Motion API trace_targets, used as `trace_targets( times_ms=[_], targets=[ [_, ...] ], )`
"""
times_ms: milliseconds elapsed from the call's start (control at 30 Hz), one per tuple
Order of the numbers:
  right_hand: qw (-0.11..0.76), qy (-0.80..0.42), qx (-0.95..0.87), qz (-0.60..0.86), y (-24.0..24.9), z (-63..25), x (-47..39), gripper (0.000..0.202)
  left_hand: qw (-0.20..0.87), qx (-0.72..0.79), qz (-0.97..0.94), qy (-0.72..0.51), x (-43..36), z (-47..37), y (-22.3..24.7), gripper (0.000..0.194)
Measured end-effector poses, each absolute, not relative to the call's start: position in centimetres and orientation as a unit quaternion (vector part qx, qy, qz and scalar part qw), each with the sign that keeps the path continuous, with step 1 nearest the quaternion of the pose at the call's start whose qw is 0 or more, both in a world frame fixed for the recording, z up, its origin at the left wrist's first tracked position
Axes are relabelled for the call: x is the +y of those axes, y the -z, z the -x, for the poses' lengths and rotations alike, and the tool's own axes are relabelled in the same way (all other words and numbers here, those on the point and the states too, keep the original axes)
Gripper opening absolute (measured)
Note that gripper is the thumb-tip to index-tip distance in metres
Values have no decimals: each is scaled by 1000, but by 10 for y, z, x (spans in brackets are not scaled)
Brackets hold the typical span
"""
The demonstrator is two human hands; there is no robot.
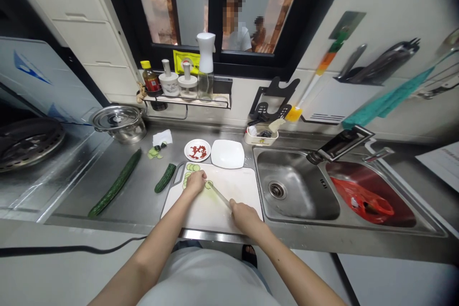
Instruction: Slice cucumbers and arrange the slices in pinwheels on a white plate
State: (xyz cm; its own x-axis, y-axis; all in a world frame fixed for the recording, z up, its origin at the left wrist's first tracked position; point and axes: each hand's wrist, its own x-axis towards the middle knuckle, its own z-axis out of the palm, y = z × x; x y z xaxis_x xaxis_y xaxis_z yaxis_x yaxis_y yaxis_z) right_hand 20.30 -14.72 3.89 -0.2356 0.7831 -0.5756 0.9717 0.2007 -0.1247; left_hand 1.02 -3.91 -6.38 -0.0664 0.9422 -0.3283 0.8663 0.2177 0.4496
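In the head view, the person's right hand (244,216) is closed around the handle of a slim, straight-bladed knife (221,194), its tip by a thin, pale-green cucumber slice (208,185). This lies on the white rectangular cutting board (218,217), left of centre toward the back edge. More slices (192,167) lie at the board's back-left corner. The left hand (196,181) is low beside them, fingers curled; I cannot tell whether it grips anything underneath. A short, dark-green cucumber piece (165,178) rests on the steel counter (143,213), beyond the board's left edge.

For clean, even slices, I'd say the left fingertips want tucking back from the blade, with short, level strokes. The left forearm angles in from the front-left; the right reaches from the front-right, its blade slanting back-left across the board.
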Motion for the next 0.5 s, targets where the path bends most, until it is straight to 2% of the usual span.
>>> trace_targets(
  times_ms=[500],
  targets=[
    [196,247,740,-595,-40,-205,-152,36,275,724,-628,-77,-43,-11,60,15]
  ],
)
